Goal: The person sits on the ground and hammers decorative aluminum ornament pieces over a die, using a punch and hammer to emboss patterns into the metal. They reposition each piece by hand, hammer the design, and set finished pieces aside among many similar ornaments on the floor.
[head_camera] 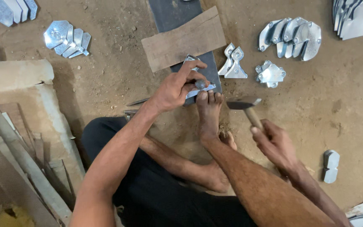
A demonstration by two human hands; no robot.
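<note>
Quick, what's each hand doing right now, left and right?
Left hand: closed on a metal punch, over a metal plate.
Right hand: closed on a hammer.

A dull grey steel hammer head (243, 103) sits on a pale tan wooden handle (255, 118) above the brown, dusty earthen floor (349, 105). Shiny silver-blue flat metal brackets (293, 35) gleam near the floor's far right edge. A weathered grey-brown wooden board (184, 38) crosses a dark charcoal steel slab (171, 12). The seated person's garment (160, 197) is plain black, without pattern.
</note>
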